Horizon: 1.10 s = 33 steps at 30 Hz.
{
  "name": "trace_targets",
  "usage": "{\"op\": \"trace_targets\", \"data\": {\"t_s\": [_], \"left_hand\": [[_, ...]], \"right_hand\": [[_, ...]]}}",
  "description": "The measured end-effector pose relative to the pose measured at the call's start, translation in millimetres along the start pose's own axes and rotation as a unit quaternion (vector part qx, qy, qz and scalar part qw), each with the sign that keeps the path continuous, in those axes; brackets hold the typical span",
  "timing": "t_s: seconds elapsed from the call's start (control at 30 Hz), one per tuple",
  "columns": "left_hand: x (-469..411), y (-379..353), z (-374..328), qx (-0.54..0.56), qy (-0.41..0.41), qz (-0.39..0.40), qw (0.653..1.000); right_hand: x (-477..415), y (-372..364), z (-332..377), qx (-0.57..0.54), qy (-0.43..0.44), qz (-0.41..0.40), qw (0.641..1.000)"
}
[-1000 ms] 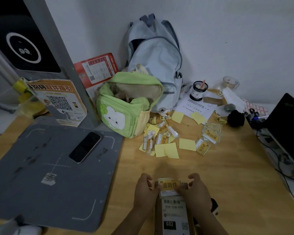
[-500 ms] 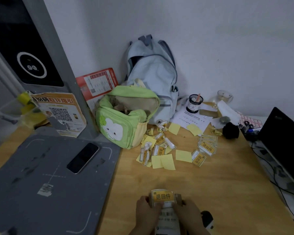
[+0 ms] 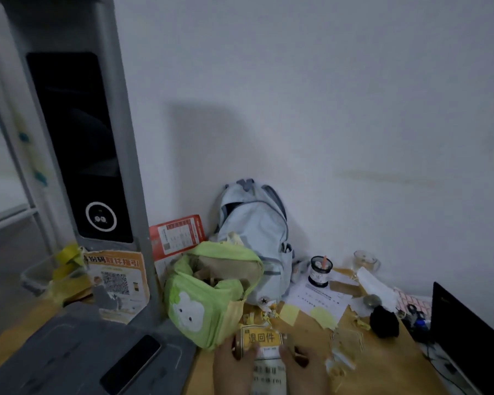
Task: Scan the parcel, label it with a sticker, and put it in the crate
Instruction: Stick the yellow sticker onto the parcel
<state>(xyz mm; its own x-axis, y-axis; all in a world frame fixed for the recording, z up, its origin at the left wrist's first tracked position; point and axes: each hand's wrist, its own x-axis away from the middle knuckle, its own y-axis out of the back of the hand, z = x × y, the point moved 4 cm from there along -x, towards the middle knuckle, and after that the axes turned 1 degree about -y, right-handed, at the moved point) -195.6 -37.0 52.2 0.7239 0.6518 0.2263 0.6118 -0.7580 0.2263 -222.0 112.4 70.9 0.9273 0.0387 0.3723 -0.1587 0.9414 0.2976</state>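
Both hands sit at the six o'clock edge of the view, closed around a parcel [image 3: 269, 369] between them. The left hand [image 3: 234, 366] grips its left side with curled fingers, and the right hand [image 3: 303, 366] grips its right side. A yellow sticker [image 3: 261, 337] lies across the parcel's far end, touching both thumbs. The picture is blurred there, so I cannot tell whether the sticker is fully pressed down.

Compared with half a second ago, the view has tipped upward: much more wall shows, the hands have slid toward the bottom edge, and the parcel is lifted nearer the green bag [image 3: 208, 297].

That bag, at eleven o'clock from the hands, gapes open with crumpled brownish stuff inside. A pale blue backpack [image 3: 257, 238] leans on the wall at twelve o'clock, closed. At one o'clock a dark cup [image 3: 320, 269] holds a pink stick, and a glass jar [image 3: 367, 260] stands beyond it; its contents are unclear. At nine o'clock a phone [image 3: 131, 363] lies on the grey scanner base [image 3: 54, 360], under the scanner column [image 3: 80, 132]. Loose yellow stickers [image 3: 320, 315] litter the wooden table [image 3: 382, 366].
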Motion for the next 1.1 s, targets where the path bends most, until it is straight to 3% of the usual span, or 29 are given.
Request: {"op": "trace_targets", "data": {"t_s": [0.1, 0.23, 0.4, 0.53, 0.8, 1.1], "left_hand": [[4, -1, -47, 0.072, -0.044, 0.007, 0.996], [16, -6, -108, 0.105, -0.141, 0.01, 0.984], [56, -13, -181, 0.144, -0.303, 0.029, 0.942], [77, -27, -208, 0.172, -0.349, 0.054, 0.92], [90, -59, -210, 0.155, -0.33, 0.121, 0.923], [131, -93, -195, 0.157, -0.336, 0.302, 0.878]], "right_hand": [[6, 21, 44, -0.045, 0.032, -0.073, 0.996], [20, 51, 95, -0.084, 0.124, -0.112, 0.982], [51, 91, 144, -0.174, 0.267, -0.16, 0.934], [64, 117, 158, -0.181, 0.333, -0.172, 0.909], [72, 145, 138, -0.168, 0.304, -0.193, 0.918], [112, 177, 92, -0.228, 0.251, -0.318, 0.885]]}}
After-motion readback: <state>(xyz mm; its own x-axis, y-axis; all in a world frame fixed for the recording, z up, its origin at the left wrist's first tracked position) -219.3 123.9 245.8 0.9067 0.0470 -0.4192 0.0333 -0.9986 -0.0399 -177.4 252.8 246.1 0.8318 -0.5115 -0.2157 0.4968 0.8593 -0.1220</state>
